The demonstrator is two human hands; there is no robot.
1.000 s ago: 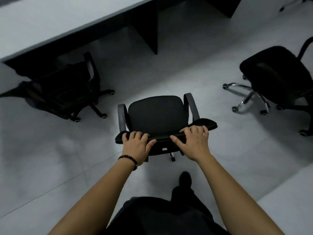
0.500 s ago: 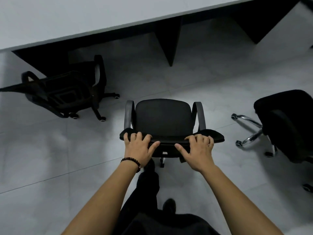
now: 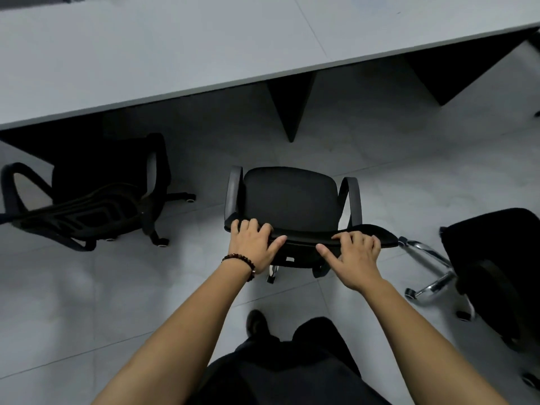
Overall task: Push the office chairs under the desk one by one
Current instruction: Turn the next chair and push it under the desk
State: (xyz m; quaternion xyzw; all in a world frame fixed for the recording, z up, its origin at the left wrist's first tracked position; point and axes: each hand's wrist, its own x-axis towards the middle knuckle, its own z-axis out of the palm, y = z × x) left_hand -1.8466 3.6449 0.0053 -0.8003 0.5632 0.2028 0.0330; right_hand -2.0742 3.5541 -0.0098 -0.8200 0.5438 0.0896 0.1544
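A black office chair (image 3: 290, 197) with grey armrests stands in front of me, its seat facing the long grey desk (image 3: 163, 51). My left hand (image 3: 252, 244) grips the left part of the chair's backrest top, fingers curled over it. My right hand (image 3: 355, 255) grips the right part of the same backrest. The chair stands short of the desk edge, roughly in line with a dark desk support (image 3: 290, 109). A second black chair (image 3: 96, 194) sits at the left, partly under the desk. A third black chair (image 3: 493, 270) with a chrome base stands at the right.
The floor is light grey tile. Another dark desk support (image 3: 444, 74) stands further right. My legs and one dark shoe (image 3: 257, 321) show at the bottom. The chrome legs (image 3: 429, 264) of the right chair reach close to the held chair's backrest.
I have walked forward with the chair in both hands. The desk now fills the top of the view and the chair is nearer its edge. The grip is unchanged.
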